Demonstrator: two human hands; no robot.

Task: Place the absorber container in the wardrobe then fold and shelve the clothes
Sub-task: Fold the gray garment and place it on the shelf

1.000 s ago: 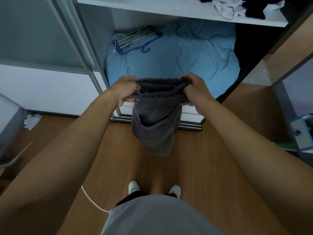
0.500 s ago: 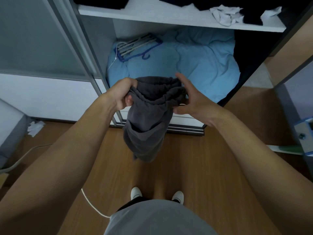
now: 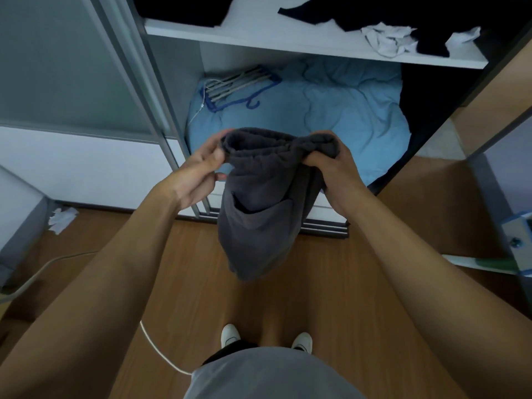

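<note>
A dark grey pair of shorts (image 3: 264, 208) hangs in front of the open wardrobe, waistband up, with a pocket opening facing me. My left hand (image 3: 198, 171) pinches the waistband's left end. My right hand (image 3: 331, 171) grips the right end, fingers curled into the cloth. The wardrobe shelf (image 3: 288, 38) above carries dark clothes (image 3: 388, 15) and a crumpled white garment (image 3: 385, 38). No absorber container shows in this view.
A light blue duvet (image 3: 331, 110) fills the wardrobe's lower compartment, with a bundle of hangers (image 3: 239, 84) on its left. The sliding door frame (image 3: 144, 90) stands to the left. On the wooden floor lie a white cable (image 3: 161, 349) and crumpled paper (image 3: 62, 218).
My right hand, open half a second ago, has closed again on the waistband's right end. The waistband is stretched wider between both hands, and the view has tilted up slightly.
</note>
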